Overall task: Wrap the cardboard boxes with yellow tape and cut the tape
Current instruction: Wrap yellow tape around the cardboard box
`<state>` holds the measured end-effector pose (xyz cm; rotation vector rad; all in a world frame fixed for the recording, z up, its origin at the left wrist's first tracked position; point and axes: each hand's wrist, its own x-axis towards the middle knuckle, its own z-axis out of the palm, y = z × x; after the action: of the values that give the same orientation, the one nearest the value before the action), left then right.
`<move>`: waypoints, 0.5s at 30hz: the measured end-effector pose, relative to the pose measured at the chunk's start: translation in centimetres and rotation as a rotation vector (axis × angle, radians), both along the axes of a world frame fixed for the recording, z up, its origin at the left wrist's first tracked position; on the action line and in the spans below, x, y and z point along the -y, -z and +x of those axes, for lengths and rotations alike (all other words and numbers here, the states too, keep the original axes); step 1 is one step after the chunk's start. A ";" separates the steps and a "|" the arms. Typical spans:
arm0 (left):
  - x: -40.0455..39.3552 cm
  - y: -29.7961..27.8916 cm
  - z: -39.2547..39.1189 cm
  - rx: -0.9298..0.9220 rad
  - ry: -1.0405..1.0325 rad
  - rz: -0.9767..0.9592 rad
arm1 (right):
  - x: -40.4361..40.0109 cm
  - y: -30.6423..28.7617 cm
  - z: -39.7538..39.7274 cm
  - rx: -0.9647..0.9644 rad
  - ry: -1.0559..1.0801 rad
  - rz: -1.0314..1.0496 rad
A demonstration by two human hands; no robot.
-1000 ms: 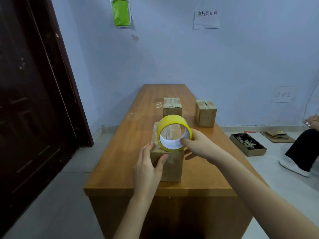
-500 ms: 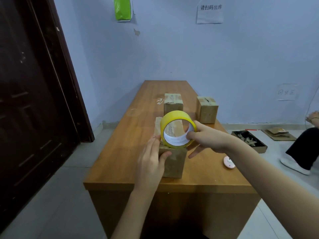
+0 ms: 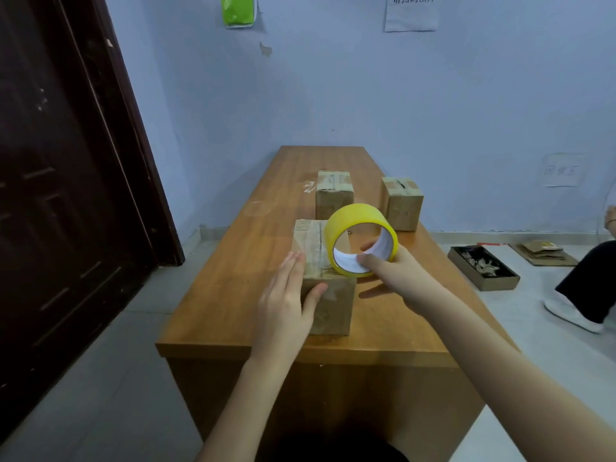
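A cardboard box (image 3: 333,305) stands near the front edge of the wooden table (image 3: 233,278). My left hand (image 3: 286,305) lies flat against its left side, fingers straight, thumb on the front face. My right hand (image 3: 396,275) grips a roll of yellow tape (image 3: 356,225), thumb inside the core, and holds it on the box's top right corner. Two more cardboard boxes (image 3: 334,191) (image 3: 401,203) stand farther back on the table.
A dark door (image 3: 66,195) fills the left. On the floor to the right lie a shallow tray of scraps (image 3: 483,268) and flattened cardboard (image 3: 543,253). A seated person's leg and white shoe (image 3: 573,315) show at the right edge.
The tape roll has shifted right, toward the box's right corner. My left hand has flattened against the box's left side. The small pink object on the table is now hidden by my right arm.
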<state>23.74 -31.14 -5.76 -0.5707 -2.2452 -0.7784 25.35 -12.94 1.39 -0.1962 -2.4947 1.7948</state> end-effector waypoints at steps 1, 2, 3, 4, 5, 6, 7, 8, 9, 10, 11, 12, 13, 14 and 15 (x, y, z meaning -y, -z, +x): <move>0.1 0.0 0.0 -0.011 0.002 -0.001 | -0.1 -0.1 0.0 -0.001 0.000 -0.020; 0.2 0.0 -0.2 -0.028 0.003 -0.005 | -0.3 -0.4 0.0 -0.003 -0.005 -0.027; 0.2 0.1 -0.3 -0.045 0.004 -0.009 | -0.6 -0.9 0.1 -0.003 -0.012 -0.022; 0.3 0.1 -0.4 -0.060 0.004 -0.010 | -0.9 -1.4 0.2 0.000 -0.017 -0.014; 0.3 0.1 -0.5 -0.066 0.005 -0.010 | -1.1 -1.8 0.3 0.004 -0.019 -0.005; 0.2 0.1 -0.5 -0.068 0.007 -0.010 | -1.3 -2.0 0.4 0.010 -0.021 -0.003; 0.2 0.1 -0.5 -0.063 0.011 -0.011 | -1.4 -2.1 0.6 0.016 -0.024 -0.011; 0.2 0.1 -0.5 -0.058 0.015 -0.013 | -1.5 -2.1 0.7 0.020 -0.021 -0.028; 0.2 0.1 -0.4 -0.055 0.019 -0.014 | -1.7 -2.1 0.8 0.020 -0.015 -0.044; 0.2 0.1 -0.4 -0.055 0.021 -0.016 | -1.8 -2.0 0.9 0.017 -0.007 -0.050; 0.2 0.0 -0.4 -0.059 0.022 -0.019 | -2.0 -2.0 1.0 0.015 -0.003 -0.043; 0.3 0.0 -0.4 -0.065 0.021 -0.022 | -2.1 -1.9 1.1 0.015 -0.001 -0.027; 0.3 -0.1 -0.4 -0.070 0.017 -0.026 | -2.2 -1.8 1.1 0.014 0.000 -0.009; 0.3 -0.1 -0.4 -0.072 0.012 -0.031 | -2.4 -1.7 1.1 0.014 0.002 0.007; 0.2 -0.2 -0.3 -0.069 0.005 -0.034 | -2.6 -1.7 1.0 0.014 0.006 0.023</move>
<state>23.43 -31.39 -5.61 -0.6105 -2.1977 -0.7139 26.39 -10.30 3.05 -0.2155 -2.5197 1.7681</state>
